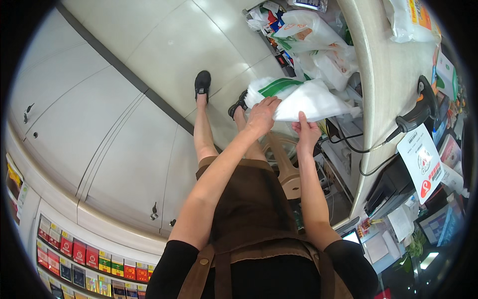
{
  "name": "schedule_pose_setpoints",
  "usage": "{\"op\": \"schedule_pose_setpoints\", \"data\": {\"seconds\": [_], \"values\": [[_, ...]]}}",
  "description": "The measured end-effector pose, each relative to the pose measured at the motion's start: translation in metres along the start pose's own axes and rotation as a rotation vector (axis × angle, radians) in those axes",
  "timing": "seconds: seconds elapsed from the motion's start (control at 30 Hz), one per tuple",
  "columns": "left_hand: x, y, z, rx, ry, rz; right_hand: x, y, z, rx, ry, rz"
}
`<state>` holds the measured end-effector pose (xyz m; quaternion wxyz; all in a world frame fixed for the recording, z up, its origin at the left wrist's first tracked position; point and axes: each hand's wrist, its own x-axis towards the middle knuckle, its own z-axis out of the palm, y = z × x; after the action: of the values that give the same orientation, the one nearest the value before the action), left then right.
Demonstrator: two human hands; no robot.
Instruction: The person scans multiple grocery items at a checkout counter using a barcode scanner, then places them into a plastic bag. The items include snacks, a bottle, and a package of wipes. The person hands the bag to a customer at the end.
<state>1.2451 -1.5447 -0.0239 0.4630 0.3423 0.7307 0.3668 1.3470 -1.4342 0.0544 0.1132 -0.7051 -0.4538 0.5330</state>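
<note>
Between my hands is a bundle of white plastic bags (312, 101) with a green printed band, held out over the floor beside the counter. My left hand (263, 112) lies on the bundle's near left edge, fingers extended across the plastic; its palm side is hidden. My right hand (307, 130) pinches the lower edge between thumb and fingers. The bundle's twisted right end reaches toward the counter edge. Just beyond it, more plastic bags with orange and green print (325, 61) hang or lie by the counter's shelves.
A curved counter (377, 74) on the right carries a black handheld barcode scanner (418, 108), its cable and a white printed sheet (422, 162). A beige plastic stool (289, 175) stands under my right forearm. Grey cabinets with keys (127, 149) and shelves of small packs (78, 252) line the left.
</note>
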Motion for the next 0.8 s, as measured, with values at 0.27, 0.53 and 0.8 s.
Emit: {"op": "schedule_pose_setpoints", "data": {"seconds": [0.27, 0.53, 0.8], "values": [[-0.023, 0.008, 0.001, -0.104, 0.182, 0.034, -0.019, 0.015, -0.024, -0.199, -0.114, -0.095], [-0.055, 0.039, -0.005, 0.044, 0.331, 0.132, -0.024, 0.013, -0.032, -0.28, -0.24, -0.024], [-0.099, -0.036, 0.005, 0.037, 0.032, -0.048, -0.023, 0.059, -0.001, -0.375, -0.475, 0.158]]}}
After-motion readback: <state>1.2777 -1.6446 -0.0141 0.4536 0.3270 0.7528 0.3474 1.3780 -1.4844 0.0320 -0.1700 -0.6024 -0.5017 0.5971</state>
